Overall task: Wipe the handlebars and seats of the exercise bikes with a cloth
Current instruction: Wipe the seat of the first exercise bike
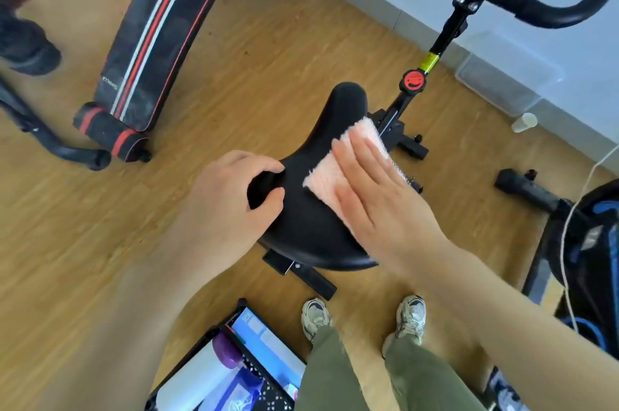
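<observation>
Left hand: fingers curled round the left edge of the saddle, gripping it
Right hand: flat, fingers straight, pressing the pink cloth on the saddle's right side
Risk: the cloth overhangs the right edge; an outward stroke may drag it off
Saddle axis: narrow nose points away, toward the handlebars

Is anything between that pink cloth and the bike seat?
Nothing visible: the right hand presses the fluffy pink cloth onto the black padded seat. The left hand grips the seat's left edge, apart from the cloth.
</observation>
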